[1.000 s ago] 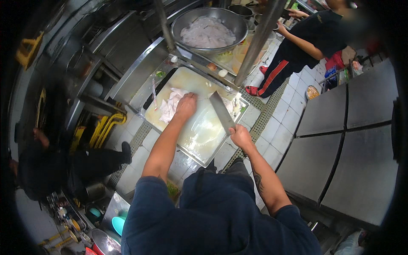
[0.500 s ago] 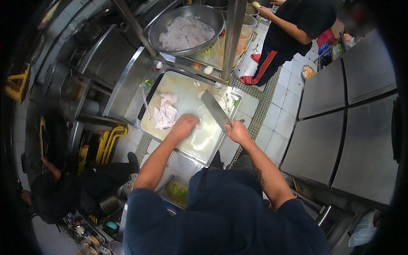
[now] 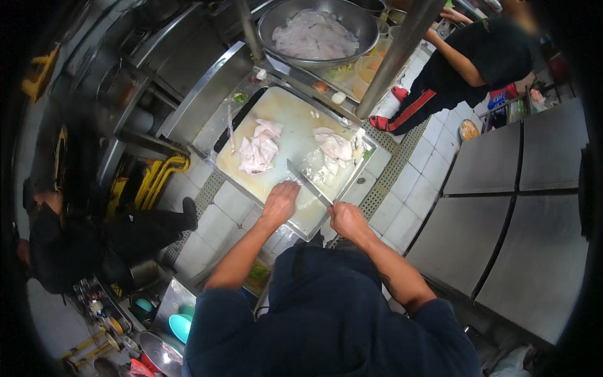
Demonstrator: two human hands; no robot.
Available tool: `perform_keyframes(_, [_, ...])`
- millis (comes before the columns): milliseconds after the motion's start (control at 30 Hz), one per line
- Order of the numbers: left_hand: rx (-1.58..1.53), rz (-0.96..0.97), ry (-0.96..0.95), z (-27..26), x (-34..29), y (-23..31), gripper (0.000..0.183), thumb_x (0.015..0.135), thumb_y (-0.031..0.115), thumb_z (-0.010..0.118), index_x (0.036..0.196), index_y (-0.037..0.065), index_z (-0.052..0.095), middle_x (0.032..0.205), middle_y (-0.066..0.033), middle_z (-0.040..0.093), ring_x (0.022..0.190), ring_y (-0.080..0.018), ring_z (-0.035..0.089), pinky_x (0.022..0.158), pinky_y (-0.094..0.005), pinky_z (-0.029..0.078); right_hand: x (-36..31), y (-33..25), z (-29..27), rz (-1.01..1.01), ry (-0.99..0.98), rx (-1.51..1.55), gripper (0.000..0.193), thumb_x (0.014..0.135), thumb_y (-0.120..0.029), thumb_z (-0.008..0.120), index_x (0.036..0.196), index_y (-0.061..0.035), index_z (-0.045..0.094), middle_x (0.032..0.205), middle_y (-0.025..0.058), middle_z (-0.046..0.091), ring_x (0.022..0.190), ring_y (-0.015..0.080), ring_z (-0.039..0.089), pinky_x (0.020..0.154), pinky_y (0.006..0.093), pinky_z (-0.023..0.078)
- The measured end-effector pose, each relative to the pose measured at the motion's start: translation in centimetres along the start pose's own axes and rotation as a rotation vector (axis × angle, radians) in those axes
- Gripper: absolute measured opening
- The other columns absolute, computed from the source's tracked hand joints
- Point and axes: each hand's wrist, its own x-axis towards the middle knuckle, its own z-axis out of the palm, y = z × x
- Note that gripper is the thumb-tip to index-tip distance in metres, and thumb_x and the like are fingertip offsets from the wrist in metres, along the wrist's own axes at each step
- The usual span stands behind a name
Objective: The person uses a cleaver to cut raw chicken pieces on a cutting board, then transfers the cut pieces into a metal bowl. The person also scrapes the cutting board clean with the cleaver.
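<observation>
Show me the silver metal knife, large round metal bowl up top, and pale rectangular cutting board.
Silver metal knife (image 3: 308, 181): head view, blade's middle.
Large round metal bowl (image 3: 367, 31): head view, right inner wall.
Pale rectangular cutting board (image 3: 295, 129): head view, bare middle.

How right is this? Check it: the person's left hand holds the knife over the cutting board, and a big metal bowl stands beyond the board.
Wrong: the head view shows the knife in the right hand, not the left hand. It is over the cutting board, with the metal bowl beyond.
</observation>
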Motion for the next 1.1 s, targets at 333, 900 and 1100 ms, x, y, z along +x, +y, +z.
perform_keyframes(333, [0.081, -0.124, -0.136, -1.0, 1.0, 2.2, 0.049, 0.081, 0.005, 0.057, 0.130, -0.001, 0.061, 0.131, -0.0172, 0.058, 0.125, -0.0328, 0.052, 0.106, -0.0444, 0.041, 3.8, 6.2, -4.5, -0.225, -0.032, -0.316, 0.013, 0.086, -0.010, 0.054, 0.091, 0.0002, 0.059, 0.074, 0.0264, 0.066, 0.075, 0.0455, 0.068, 0.070, 0.0551, 0.053])
perform_keyframes(900, [-0.051, -0.318, 0.226, -2.3, -0.8, 0.8, 0.023, 0.076, -0.002, 0.060, 0.096, 0.002, 0.070, 0.103, -0.0116, 0.066, 0.101, -0.0312, 0.062, 0.087, -0.0428, 0.049, 4.4, 5.5, -6.4, -0.333, -0.193, -0.437, 0.023, 0.098, -0.023, 0.055, 0.095, -0.0012, 0.058, 0.075, 0.0231, 0.067, 0.078, 0.0426, 0.068, 0.072, 0.0537, 0.053])
perform_keyframes(1100, [-0.007, -0.112, 0.143, -1.0, 2.7, -0.2, 0.030, 0.075, -0.001, 0.061, 0.104, -0.002, 0.070, 0.113, -0.0146, 0.067, 0.106, -0.0315, 0.060, 0.093, -0.0404, 0.049, 3.9, 0.5, -4.4, -0.160, -0.058, -0.194, 0.023, 0.094, -0.017, 0.058, 0.090, 0.0046, 0.063, 0.078, 0.0300, 0.066, 0.081, 0.0477, 0.067, 0.077, 0.0546, 0.053])
